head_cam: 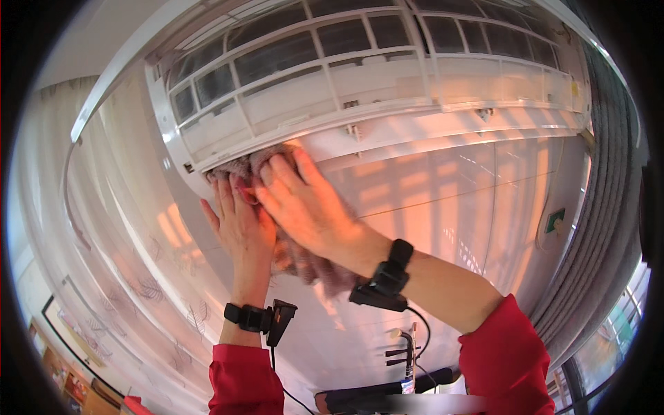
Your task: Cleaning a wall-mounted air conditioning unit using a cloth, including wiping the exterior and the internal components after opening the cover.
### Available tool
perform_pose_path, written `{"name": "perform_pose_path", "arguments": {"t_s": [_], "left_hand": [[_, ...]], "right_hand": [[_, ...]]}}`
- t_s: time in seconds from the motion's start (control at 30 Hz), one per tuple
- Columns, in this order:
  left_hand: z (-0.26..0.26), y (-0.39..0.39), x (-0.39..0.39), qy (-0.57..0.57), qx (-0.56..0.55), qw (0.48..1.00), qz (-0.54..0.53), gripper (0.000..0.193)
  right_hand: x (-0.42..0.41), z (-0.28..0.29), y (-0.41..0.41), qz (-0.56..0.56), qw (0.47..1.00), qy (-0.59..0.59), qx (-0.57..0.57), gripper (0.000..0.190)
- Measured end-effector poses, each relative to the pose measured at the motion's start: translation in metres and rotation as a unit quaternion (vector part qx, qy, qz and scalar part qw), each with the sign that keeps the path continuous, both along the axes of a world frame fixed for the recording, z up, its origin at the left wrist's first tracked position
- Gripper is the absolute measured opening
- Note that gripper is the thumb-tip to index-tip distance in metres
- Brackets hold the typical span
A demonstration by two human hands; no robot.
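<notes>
A wall-mounted air conditioner with its front cover raised shows its white filter frames. Both my hands press a grey-brown cloth against the lower left edge of the unit, and part of the cloth hangs beneath them. My left hand lies on the cloth near the unit's left end, fingers pointing up. Close beside it, my right hand holds the bunched cloth under the lower edge. A small pink-red piece shows between the hands; what it is I cannot tell. The fingertips are partly hidden in the cloth.
Sheer patterned curtains hang at left, a grey curtain at right. A wall socket with a plug is right of the unit. Below are a stringed instrument's pegs and a dark long case. Cables run from both wrist devices.
</notes>
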State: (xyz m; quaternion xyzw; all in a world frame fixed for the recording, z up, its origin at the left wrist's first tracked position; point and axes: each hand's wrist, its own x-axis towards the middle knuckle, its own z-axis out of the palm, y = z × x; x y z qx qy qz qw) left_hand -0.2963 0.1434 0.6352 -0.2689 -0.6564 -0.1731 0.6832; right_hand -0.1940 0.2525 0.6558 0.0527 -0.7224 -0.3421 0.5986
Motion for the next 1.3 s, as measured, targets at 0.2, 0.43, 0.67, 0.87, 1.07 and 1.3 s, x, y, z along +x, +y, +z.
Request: {"name": "perform_pose_path", "arguments": {"t_s": [0.2,0.43,0.67,0.87,1.07,1.3], "left_hand": [[-0.004,0.022,0.036,-0.017,-0.049,0.992,-0.117,0.053],[-0.019,0.104,0.068,0.059,-0.099,0.976,-0.183,0.057],[-0.022,0.210,0.114,0.083,-0.185,0.963,-0.180,0.051],[-0.023,0.209,0.033,0.215,-0.110,0.961,-0.137,0.054],[-0.007,0.233,0.045,0.271,-0.090,0.945,-0.159,0.056],[0.004,0.243,0.119,0.240,-0.162,0.945,-0.155,0.052]], "right_hand": [[0.007,-0.005,0.052,0.099,0.994,0.027,0.042,0.029],[0.083,-0.013,0.162,0.040,0.990,0.121,0.067,0.034],[0.154,-0.002,0.212,0.098,0.990,0.095,0.039,0.030],[0.122,0.019,0.233,0.123,0.974,0.133,0.136,0.008],[0.126,0.027,0.258,0.157,0.979,0.089,0.092,0.013],[0.144,0.027,0.294,0.142,0.974,0.177,-0.011,0.031]]}}
